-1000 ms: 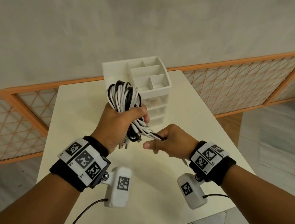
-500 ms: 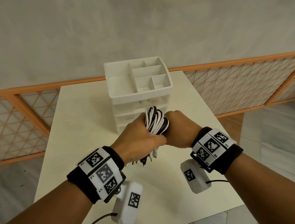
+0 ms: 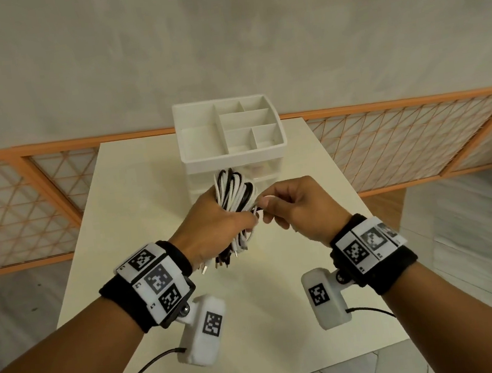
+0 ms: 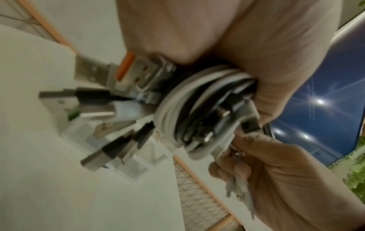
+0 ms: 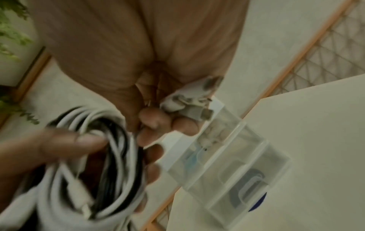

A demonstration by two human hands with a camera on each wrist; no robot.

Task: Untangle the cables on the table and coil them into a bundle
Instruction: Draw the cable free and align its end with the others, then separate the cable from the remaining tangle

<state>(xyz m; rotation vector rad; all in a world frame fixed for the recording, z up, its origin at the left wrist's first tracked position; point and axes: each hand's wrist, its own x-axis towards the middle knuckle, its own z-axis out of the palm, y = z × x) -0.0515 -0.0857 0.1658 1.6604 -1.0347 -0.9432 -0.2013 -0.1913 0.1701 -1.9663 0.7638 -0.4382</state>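
A coil of white and black cables (image 3: 233, 192) is held upright above the cream table (image 3: 136, 205). My left hand (image 3: 212, 224) grips its middle, with loops rising above the fist and several USB plug ends (image 3: 225, 257) hanging below. In the left wrist view the cable coil (image 4: 197, 112) fills the fist and the plugs (image 4: 110, 81) fan out to the left. My right hand (image 3: 289, 202) sits just to the right and pinches a loose white cable end (image 3: 263, 200) against the coil. The right wrist view shows white plug ends (image 5: 193, 101) held in the curled fingers beside the coil (image 5: 102, 156).
A white desk organiser (image 3: 230, 139) with open top compartments and clear drawers (image 5: 233, 164) stands on the table just behind the hands. An orange lattice railing (image 3: 417, 142) runs behind the table against a plain wall. Tiled floor lies to both sides.
The coil dropped from in front of the organiser's top to lower, nearer me. My right hand went from below the coil, to pressed against it, to pulling slightly right with a cable end.
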